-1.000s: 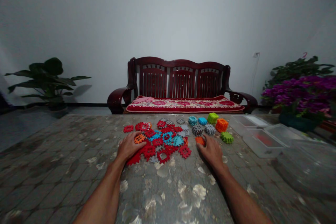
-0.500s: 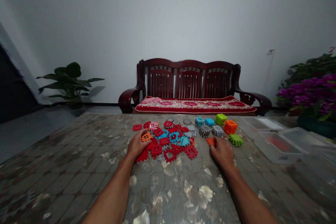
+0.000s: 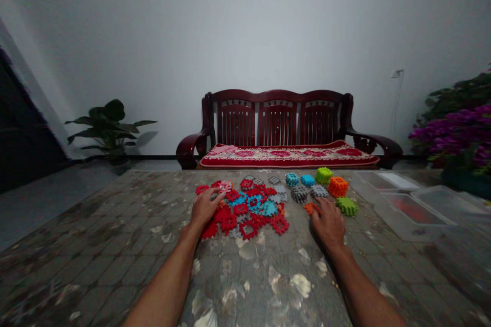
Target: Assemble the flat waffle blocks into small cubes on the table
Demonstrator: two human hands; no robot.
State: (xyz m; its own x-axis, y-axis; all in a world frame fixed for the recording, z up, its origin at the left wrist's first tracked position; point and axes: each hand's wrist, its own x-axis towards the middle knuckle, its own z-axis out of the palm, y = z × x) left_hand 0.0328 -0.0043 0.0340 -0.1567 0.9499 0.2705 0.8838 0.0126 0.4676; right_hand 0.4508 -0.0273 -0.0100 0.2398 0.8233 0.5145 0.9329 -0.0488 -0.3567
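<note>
My left hand (image 3: 207,208) reaches over the left edge of a pile of interlocking plastic tiles, fingers stretched out. Its fingertips are beside a pink window-shaped tile (image 3: 225,186). A bit of orange (image 3: 221,205) shows under the hand, mostly hidden. Red tiles (image 3: 229,218) and blue tiles (image 3: 254,201) lie mixed with grey ones in the pile. My right hand (image 3: 329,220) rests on the table to the right, fingers apart, thumb touching a flat orange tile (image 3: 309,208). Just beyond it stand a grey stack (image 3: 318,191) and a green stack (image 3: 347,206) of tiles.
An orange block of tiles (image 3: 338,186), a lime one (image 3: 324,176) and a dark grey stack (image 3: 299,194) stand at the back right. Clear plastic boxes (image 3: 414,230) lie on the right of the patterned tablecloth (image 3: 264,276). A wooden bench (image 3: 278,97) is behind the table.
My left hand has come off the orange window tile, which it now covers, and its fingers extend toward the pink tile. My right fingers have spread, showing more of the orange tile. The view has tilted up slightly.
</note>
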